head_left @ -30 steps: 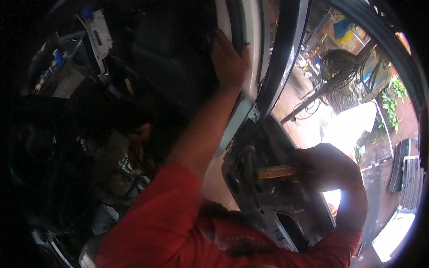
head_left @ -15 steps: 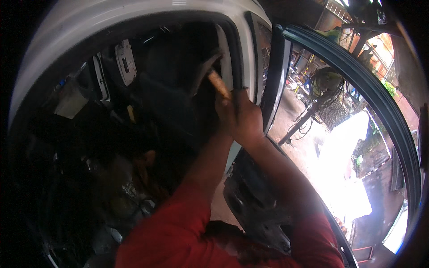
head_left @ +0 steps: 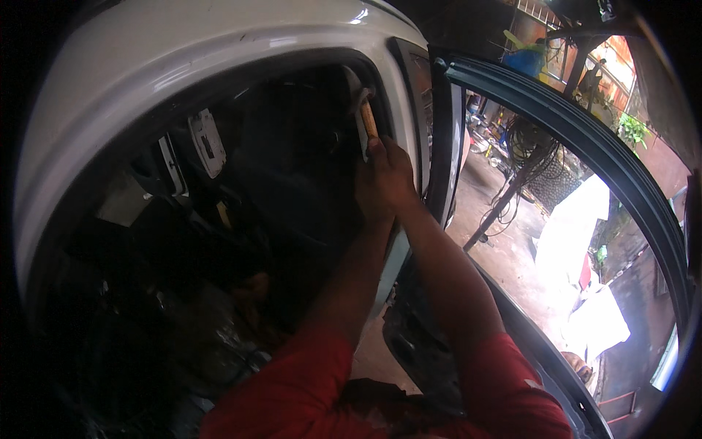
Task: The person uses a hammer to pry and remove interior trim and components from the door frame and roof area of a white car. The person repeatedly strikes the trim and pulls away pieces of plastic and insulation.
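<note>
A hammer (head_left: 368,121) with a pale wooden handle points upward at the far corner of the car's door opening. My right hand (head_left: 396,174) is wrapped around the lower handle, thumb up along the wood. The dark hammer head is near the inner edge of the white door pillar (head_left: 404,110). My left hand (head_left: 371,196) lies close against the right one, on its left side, in deep shadow. Its fingers are hidden, so whether it also grips the handle does not show.
The white car roof (head_left: 183,55) arches over the dark interior, where light trim panels (head_left: 208,143) show. At my right stands the opened door, with its dark window frame (head_left: 585,117). Beyond it are a post with coiled cables (head_left: 523,172) and bright white sheets (head_left: 574,234).
The hammer has swung from leaning left to nearly upright, its head now nearer the pillar. Both hands have stayed close together. The view has shifted slightly, showing more of the roof.
</note>
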Tool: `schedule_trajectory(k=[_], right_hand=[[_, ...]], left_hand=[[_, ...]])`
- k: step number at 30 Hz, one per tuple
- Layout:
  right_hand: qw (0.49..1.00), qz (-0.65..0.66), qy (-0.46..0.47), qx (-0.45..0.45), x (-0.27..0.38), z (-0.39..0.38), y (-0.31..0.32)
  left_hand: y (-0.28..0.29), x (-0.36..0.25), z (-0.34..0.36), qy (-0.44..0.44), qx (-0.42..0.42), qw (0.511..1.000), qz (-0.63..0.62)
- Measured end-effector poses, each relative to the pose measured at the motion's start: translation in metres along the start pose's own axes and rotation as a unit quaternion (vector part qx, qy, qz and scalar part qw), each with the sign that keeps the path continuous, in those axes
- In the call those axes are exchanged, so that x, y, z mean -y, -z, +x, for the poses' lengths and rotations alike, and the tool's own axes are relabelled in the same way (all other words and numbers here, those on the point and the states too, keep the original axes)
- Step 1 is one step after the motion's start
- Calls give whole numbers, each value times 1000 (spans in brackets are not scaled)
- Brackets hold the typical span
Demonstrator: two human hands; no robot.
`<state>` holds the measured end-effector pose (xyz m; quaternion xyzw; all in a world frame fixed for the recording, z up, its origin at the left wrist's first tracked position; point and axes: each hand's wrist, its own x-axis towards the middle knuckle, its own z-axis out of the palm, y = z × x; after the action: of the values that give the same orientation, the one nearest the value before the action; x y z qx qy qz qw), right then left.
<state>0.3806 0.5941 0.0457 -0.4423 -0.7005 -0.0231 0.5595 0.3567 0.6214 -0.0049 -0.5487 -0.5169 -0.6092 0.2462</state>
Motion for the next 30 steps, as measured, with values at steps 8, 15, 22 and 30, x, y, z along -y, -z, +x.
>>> schedule_trajectory(k=[8, 15, 22, 30], right_hand=[[998, 64, -3, 3, 19, -12, 12], [996, 48, -66, 35, 10, -59, 25], [997, 38, -57, 30, -17, -91, 25], [997, 61, -55, -11, -61, -155, 3]], left_hand=[[20, -1, -13, 221, 122, 956, -151], [18, 17, -58, 333, 157, 762, -533], [14, 17, -82, 266, 179, 890, -325], [-11, 40, -109, 148, 92, 925, -337]])
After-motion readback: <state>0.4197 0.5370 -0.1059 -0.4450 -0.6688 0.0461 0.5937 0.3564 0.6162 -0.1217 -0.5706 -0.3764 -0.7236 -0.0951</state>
